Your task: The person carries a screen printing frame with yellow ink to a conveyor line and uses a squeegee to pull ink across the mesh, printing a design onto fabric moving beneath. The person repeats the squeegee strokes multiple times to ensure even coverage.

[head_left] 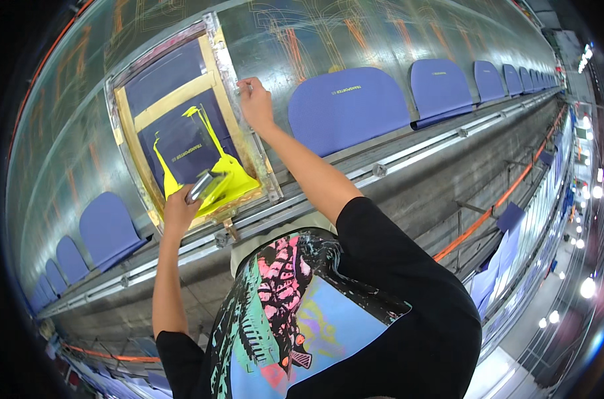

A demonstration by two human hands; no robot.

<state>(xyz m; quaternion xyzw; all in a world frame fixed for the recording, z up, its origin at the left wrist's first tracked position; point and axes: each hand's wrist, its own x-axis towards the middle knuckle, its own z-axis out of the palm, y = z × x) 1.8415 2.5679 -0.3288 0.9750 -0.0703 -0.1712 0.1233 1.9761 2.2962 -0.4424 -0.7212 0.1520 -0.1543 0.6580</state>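
A screen printing frame (123, 120) with a metal and wooden border lies on the long table, left of centre. Bright yellow ink (239, 178) is pooled at its near end, and thin streaks of it run up the mesh (175, 143). My left hand (178, 207) is closed round a squeegee (206, 187) with a shiny metal handle, tilted over the ink at the frame's near left. Its blade is partly smeared with yellow. Up at the frame's right side, my right hand (256, 105) has its fingers curled closed against the border; the fingertips are partly hidden.
Blue-purple fabric panels with rounded tops lie in a row, one (348, 106) right of the frame and another (110, 226) to its left. A metal rail (380, 170) follows the table's near edge. Orange tubing (488, 211) runs beyond it at the right.
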